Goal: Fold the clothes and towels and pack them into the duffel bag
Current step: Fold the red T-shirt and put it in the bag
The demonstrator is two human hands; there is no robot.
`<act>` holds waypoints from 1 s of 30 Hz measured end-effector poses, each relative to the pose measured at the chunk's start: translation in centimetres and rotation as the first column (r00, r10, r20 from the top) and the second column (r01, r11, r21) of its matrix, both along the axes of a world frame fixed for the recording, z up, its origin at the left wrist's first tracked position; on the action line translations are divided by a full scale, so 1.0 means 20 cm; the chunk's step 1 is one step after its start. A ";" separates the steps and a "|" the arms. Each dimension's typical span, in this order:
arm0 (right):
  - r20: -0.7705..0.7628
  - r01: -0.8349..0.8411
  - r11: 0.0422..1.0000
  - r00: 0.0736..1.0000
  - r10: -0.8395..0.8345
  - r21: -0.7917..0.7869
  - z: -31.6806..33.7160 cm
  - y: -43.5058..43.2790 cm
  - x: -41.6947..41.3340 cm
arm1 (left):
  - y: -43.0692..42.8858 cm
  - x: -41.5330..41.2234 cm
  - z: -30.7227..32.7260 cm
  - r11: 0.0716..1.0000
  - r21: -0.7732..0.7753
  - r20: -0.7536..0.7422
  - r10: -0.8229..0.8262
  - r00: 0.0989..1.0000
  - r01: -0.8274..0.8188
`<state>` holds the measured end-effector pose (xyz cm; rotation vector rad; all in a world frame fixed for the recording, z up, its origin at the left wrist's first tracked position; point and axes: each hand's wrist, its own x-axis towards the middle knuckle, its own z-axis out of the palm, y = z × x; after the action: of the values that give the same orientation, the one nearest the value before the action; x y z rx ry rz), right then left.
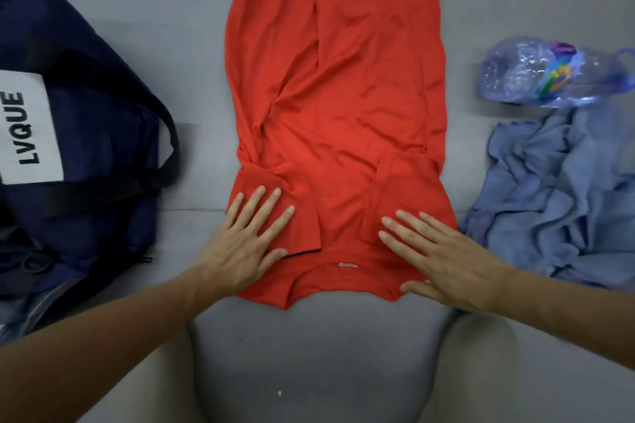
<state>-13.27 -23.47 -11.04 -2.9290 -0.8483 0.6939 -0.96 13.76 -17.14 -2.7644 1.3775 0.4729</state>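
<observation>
Head: left hand [247,244], right hand [443,257] flat on red shirt [343,96], collar edge

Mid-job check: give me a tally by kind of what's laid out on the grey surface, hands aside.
Shirts: 1, the red fabric T-shirt, spread flat in the middle.
Towels: 1, the crumpled pale blue towel, in a heap on the right.
Bags: 1, the navy fabric duffel bag, on the left.
Bottles: 1, the crushed clear plastic bottle.
Total: 4
</observation>
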 end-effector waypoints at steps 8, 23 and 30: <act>-0.089 0.189 0.982 0.978 -0.189 -0.016 -0.17 0.03 -0.16 | -0.06 0.00 0.08 0.993 0.111 -0.043 0.037 0.998 -0.032; -0.011 0.175 0.969 0.984 -0.175 0.173 -0.25 -0.01 -0.28 | 0.05 -0.16 0.14 0.974 0.006 -0.159 -0.221 0.962 0.224; 0.176 0.207 0.955 0.953 -0.246 0.213 -0.31 0.01 -0.26 | -0.04 -0.09 0.13 0.995 -0.059 -0.209 -0.086 0.974 0.075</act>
<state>-18.42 -23.31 -17.30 -2.8867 -0.5373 0.2868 -2.85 12.98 -14.50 -2.7509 1.5575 0.7583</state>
